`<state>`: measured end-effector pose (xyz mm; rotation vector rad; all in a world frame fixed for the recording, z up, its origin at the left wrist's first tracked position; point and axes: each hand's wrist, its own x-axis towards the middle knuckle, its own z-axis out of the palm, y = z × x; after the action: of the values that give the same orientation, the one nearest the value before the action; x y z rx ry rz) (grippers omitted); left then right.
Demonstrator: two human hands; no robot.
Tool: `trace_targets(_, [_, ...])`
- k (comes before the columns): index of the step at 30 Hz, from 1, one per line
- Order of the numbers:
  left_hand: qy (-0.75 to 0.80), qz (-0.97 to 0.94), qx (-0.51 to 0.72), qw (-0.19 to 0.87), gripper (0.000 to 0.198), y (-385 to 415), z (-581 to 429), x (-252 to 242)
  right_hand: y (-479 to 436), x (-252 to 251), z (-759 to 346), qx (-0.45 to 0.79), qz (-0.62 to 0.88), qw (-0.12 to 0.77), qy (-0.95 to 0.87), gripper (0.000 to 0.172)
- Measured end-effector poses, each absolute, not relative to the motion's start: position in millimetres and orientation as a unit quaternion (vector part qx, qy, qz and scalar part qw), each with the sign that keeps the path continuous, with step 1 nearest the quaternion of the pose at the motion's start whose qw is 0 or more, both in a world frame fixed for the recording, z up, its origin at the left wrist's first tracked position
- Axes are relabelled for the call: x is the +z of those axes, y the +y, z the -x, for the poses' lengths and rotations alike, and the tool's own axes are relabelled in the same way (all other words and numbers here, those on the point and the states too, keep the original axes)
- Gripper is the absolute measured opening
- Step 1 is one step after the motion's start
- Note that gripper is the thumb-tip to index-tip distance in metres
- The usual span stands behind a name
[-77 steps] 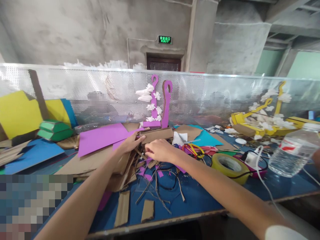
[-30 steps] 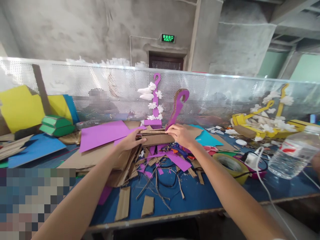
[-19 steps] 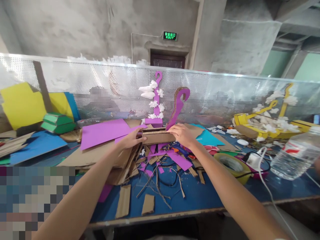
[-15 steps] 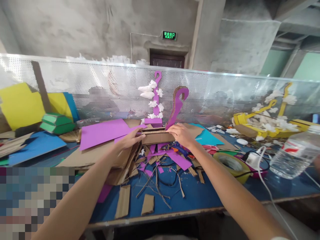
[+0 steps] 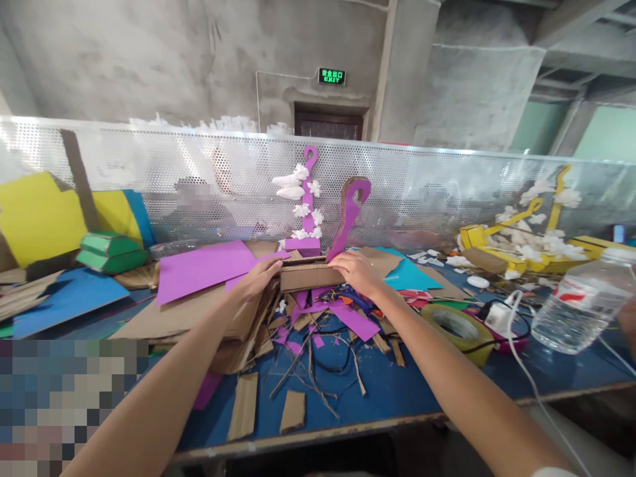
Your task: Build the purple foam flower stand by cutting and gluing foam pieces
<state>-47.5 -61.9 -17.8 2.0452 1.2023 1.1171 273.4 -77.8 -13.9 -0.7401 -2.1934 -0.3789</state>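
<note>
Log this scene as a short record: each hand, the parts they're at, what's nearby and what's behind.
Left hand: at the narrow cardboard box's left end
Right hand: at the box's right end, fingers by the purple hook's lower end; exact grip unclear
Hook posture: tilted right
Nearby: purple scraps, tape roll, water bottle
Surface: blue table
Behind: purple stand with white flowers; perforated metal panel

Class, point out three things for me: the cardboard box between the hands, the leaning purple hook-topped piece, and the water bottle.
Cardboard box (image 5: 307, 279): head view, on its front wall.
Purple hook-topped piece (image 5: 349, 215): head view, midway up its shaft.
Water bottle (image 5: 576, 293): head view, on its label.
</note>
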Motion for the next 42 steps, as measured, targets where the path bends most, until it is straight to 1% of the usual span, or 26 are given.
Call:
trace_targets(4, [0.436,-0.767,0.412,0.229,0.066,-59,48,-18,-81,-14,-271,-0.152,0.299,0.393,-0.856,0.020])
trace_targets(11, [0.430,-0.772,0.412,0.221,0.067,-55,48,-17,-86,-15,-266,-0.194,0.340,0.400,-0.829,0.018])
trace_targets(17, [0.435,-0.780,0.404,0.197,0.063,-58,46,-15,-86,-14,-267,-0.214,0.387,0.414,-0.795,0.009])
trace_targets(19, [0.444,-0.778,0.402,0.193,0.062,-58,46,-16,-86,-12,-270,-0.203,0.401,0.431,-0.782,0.009])
trace_targets(22, [0.448,-0.777,0.399,0.189,0.061,-59,47,-16,-81,-9,-279,-0.131,0.406,0.493,-0.758,0.010])
trace_targets(24, [0.445,-0.784,0.392,0.186,0.062,-59,47,-16,-74,-9,-287,-0.051,0.404,0.544,-0.733,0.008])
trace_targets(26, [0.447,-0.788,0.384,0.180,0.062,-59,47,-16,-67,-11,-294,0.049,0.416,0.572,-0.706,0.013])
trace_targets(29, [0.452,-0.791,0.373,0.176,0.064,-60,47,-15,-60,-15,-302,0.213,0.450,0.536,-0.682,0.032])
trace_targets(31, [0.450,-0.795,0.367,0.176,0.065,-61,47,-14,-59,-17,-304,0.281,0.451,0.494,-0.688,0.041])
trace_targets(34, [0.445,-0.799,0.360,0.183,0.064,-63,46,-12,-61,-19,-304,0.303,0.437,0.465,-0.708,0.045])
trace_targets(42, [0.431,-0.801,0.353,0.220,0.071,-69,44,-10,-53,-27,-300,0.264,0.401,0.504,-0.718,0.028])
